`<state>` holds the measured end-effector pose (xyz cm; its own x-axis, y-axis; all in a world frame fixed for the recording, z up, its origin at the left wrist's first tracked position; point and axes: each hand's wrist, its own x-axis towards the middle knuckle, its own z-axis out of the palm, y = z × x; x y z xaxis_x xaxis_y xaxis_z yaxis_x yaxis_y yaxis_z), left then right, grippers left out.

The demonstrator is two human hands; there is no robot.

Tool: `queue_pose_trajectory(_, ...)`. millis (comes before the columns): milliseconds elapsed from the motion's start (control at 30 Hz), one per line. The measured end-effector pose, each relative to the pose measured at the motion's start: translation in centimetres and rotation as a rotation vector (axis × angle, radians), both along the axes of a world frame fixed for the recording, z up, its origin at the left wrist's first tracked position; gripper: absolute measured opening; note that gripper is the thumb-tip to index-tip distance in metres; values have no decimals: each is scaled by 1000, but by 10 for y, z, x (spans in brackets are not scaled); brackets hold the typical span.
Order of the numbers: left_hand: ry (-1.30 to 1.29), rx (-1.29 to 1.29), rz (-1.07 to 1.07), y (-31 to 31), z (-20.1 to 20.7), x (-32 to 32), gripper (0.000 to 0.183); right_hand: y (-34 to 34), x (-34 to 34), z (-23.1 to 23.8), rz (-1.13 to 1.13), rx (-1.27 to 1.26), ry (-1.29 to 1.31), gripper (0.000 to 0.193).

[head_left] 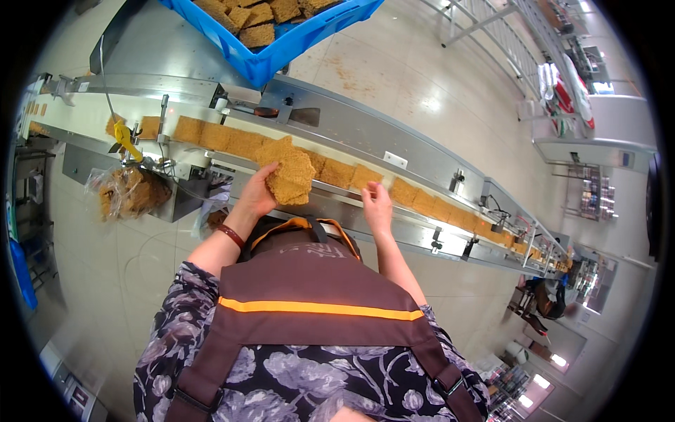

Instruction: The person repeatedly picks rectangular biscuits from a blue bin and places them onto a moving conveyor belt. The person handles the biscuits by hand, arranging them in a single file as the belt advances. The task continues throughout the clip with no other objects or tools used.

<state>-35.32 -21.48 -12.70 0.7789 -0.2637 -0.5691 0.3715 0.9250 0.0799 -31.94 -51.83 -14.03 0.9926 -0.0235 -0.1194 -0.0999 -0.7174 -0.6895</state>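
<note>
My left hand (263, 188) grips a small stack of brown, crumbly-looking square slabs (292, 176), held over the near edge of a narrow conveyor. The slabs in the stack are fanned unevenly. To its right, my right hand (377, 204) hovers at the conveyor's near side, fingers curled by a slab (366, 176) on the belt; whether they touch it I cannot tell. A row of similar slabs (232, 140) runs along the conveyor (411, 158) from left to far right, with gaps between some of them.
A blue crate (242, 60) of slabs stands beyond the conveyor. A dark-handled scraper (304, 116) lies on the metal ledge. On the left are a yellow clamp-like part (126, 141) on the machine and a clear bag of brown pieces (133, 191). Metal racks (485, 28) stand far right.
</note>
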Motion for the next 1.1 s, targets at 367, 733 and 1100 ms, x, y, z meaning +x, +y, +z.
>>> queue_pose_trajectory(367,-76,16,-73,-29,7,13,43,81,9,23,75,590,253,33)
queue_pose_trajectory(733,-41,222,11,-5,-4,-16,43,46,28,26,-332,1119,597,26)
queue_pose_trajectory(1100,-125,332,-318,-7,12,-4,48,133,53,45,227,763,460,22)
